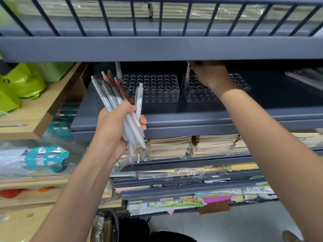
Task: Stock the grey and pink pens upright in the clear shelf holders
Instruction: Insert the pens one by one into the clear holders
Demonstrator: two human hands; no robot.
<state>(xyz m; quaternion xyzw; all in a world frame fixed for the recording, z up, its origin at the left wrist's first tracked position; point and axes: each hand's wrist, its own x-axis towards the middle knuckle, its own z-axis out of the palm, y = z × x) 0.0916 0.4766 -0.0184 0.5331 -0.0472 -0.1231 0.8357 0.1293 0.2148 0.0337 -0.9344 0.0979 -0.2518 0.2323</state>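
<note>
Clenched in my left hand point(111, 130), most pens point(111, 99) await stocking; my right hand point(211, 75) pinches a pink pen point(187, 75) into the right holder point(194, 96); the left holder point(157, 92) has one grey pen point(118, 70).

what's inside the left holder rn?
One grey pen stands upright at the back-left corner of the left holder; the other visible holes are empty. The pen bunch in the left hand covers its front-left holes.

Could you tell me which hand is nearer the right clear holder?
Right. The right hand is over the right holder, pinching a pen; the left hand grips a pen bundle lower left.
</note>
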